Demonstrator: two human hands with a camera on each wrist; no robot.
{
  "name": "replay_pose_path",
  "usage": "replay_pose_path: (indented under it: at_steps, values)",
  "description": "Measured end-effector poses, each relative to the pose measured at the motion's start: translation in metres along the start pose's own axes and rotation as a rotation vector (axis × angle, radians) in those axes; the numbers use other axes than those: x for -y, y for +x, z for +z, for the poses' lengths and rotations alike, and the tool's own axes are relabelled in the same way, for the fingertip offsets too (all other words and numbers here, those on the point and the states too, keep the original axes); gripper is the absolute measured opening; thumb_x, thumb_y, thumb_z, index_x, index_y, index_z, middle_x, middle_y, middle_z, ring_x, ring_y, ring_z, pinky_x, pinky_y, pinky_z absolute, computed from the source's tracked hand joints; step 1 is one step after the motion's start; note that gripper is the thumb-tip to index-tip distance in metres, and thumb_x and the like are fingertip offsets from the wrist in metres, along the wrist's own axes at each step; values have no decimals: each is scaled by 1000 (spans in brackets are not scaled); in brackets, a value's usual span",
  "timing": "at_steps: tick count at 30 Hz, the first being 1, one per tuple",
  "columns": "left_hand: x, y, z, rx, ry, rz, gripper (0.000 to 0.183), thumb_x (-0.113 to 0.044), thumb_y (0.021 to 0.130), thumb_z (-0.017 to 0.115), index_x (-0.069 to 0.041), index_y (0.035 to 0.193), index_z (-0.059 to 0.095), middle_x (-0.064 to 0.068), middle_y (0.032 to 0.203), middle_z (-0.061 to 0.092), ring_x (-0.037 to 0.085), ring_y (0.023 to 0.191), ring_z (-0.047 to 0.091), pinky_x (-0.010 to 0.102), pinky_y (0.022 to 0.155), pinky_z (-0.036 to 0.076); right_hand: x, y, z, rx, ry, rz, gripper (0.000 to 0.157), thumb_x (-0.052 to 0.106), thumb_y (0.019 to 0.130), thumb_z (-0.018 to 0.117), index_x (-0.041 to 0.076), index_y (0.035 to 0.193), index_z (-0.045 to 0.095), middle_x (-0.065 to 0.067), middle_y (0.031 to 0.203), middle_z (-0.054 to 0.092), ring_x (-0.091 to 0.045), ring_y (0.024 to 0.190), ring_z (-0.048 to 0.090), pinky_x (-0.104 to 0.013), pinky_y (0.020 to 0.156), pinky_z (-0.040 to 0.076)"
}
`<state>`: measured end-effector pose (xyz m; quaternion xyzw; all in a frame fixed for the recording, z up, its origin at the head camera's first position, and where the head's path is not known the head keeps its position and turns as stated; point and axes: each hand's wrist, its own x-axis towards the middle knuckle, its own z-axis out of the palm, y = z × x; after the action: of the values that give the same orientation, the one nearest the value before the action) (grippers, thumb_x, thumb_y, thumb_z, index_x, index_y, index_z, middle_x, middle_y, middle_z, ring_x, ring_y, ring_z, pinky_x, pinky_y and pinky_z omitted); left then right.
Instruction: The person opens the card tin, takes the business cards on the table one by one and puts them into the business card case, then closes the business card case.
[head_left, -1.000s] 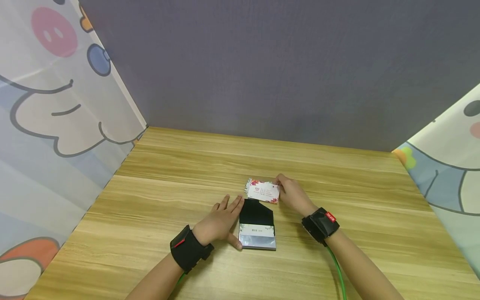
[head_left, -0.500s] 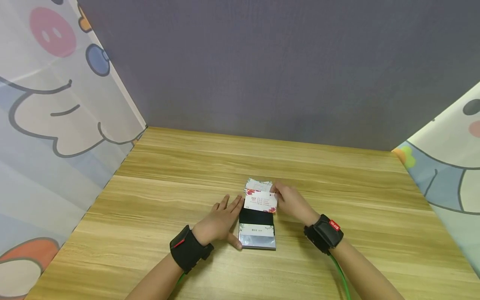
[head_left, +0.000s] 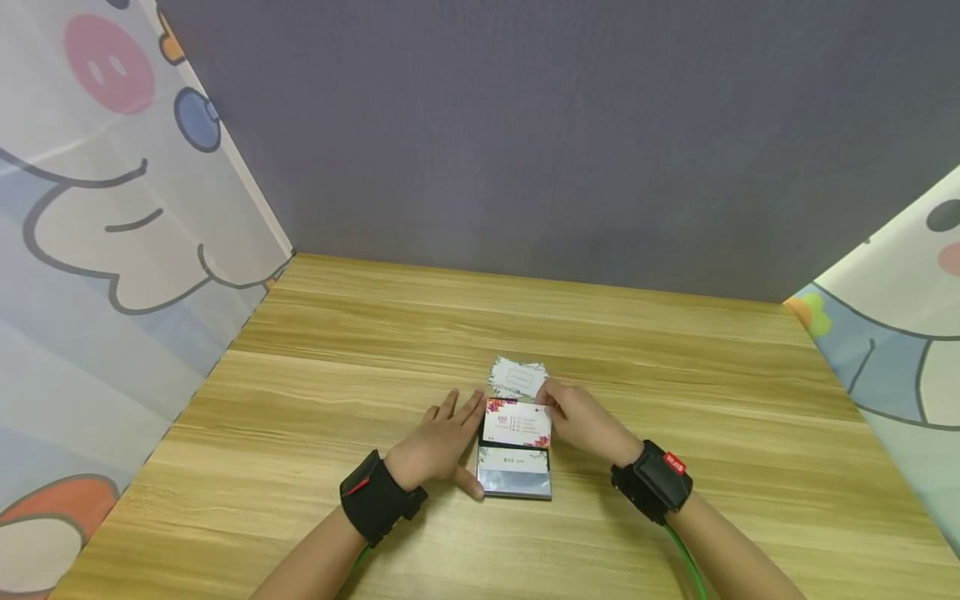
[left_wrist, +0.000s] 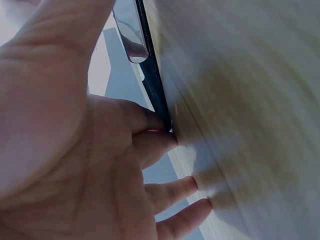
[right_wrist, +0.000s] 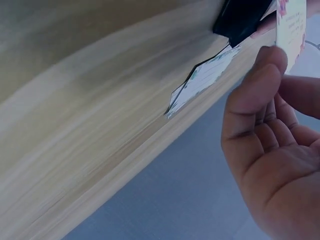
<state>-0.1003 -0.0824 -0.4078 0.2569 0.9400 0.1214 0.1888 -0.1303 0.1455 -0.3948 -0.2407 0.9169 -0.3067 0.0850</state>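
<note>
A black card holder [head_left: 515,486] lies unfolded on the table, a white card [head_left: 513,460] tucked in its clear front pocket. My left hand [head_left: 435,446] rests flat along the holder's left side, fingers spread and straight, with fingertips at its edge in the left wrist view. Between thumb and forefinger my right hand [head_left: 581,417] pinches a business card [head_left: 516,423] printed with red flowers. That card overlaps the holder's dark upper part in the head view; in the right wrist view the pinched card [right_wrist: 291,30] stands up off the table.
Just beyond the holder lies a loose pile of white cards [head_left: 517,377] with leafy borders. The wooden table [head_left: 337,350] ends at a grey panel [head_left: 525,150]. Cartoon-printed curtains [head_left: 112,250] flank both sides. A green cable [head_left: 686,560] runs from the right wristband.
My right hand has drawn the flowered card off the pile and toward me, over the holder's upper part. The pile's leafy-bordered cards are now uncovered. My left hand has stayed in place.
</note>
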Motion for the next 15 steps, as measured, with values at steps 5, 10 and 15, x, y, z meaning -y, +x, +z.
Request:
replay_pose_path:
  at_steps: [5,10,15]
  values:
    - [0,-1,-1,-1,0,3,123,-57,54,75,-3,147,12,11,154,8,42,139,6,57,106,21,1,-2,2,38,6,-13,15,-8,83,49,3,88,58,-3,74,55,-7,59,41,-18,51,33]
    - [0,-1,-1,-3,5,7,124,-57,55,75,-3,147,11,11,154,8,41,139,7,57,106,22,1,-4,4,48,4,-6,12,-6,84,50,4,87,58,-3,73,55,-7,59,41,-18,51,34]
    - [0,-2,-1,-4,7,12,123,-56,56,75,-4,147,11,11,154,9,42,138,7,57,106,22,1,-4,5,67,-1,-2,12,-4,83,52,5,84,59,-2,73,56,-8,61,43,-18,52,36]
